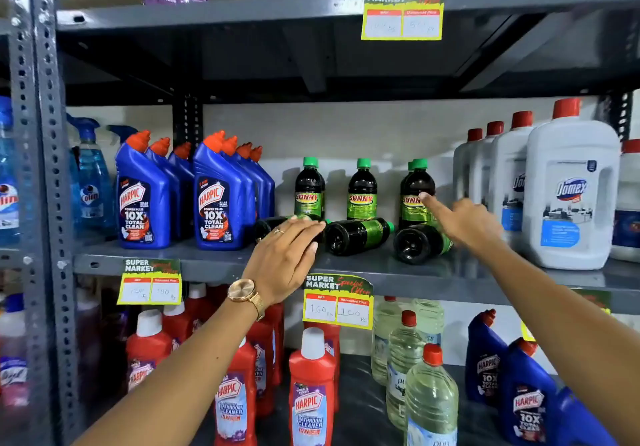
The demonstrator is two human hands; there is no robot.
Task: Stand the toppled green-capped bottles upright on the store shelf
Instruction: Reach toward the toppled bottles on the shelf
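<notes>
Three green-capped bottles lie on their sides at the front of the middle shelf (346, 265), in front of a row of upright bottles of the same kind. The left hand (284, 258) rests flat over the leftmost toppled bottle (273, 224), fingers spread and extended, not yet wrapped around it. The right hand (464, 220) reaches over the rightmost toppled bottle (420, 243) with the forefinger pointing out, its tip touching or nearly touching the upright bottle behind (415, 192); the other fingers are loosely curled and hold nothing. The middle toppled bottle (358, 236) lies untouched between the two hands. The main risk is rolling: the bottles are round and lie close to the shelf's front lip, so a flat palm pressing or sliding instead of gripping could send one off the edge onto the bottles below. The pointing finger could also push the standing bottle backward and tip it over, adding to the work. Lifting the left bottle carelessly might swing it into the blue cleaner bottles (221, 199) just beside it, or knock the upright bottle (309, 189) directly behind it. The white jugs (571, 189) stand close on the right, so the elbow room there looks tight.
</notes>
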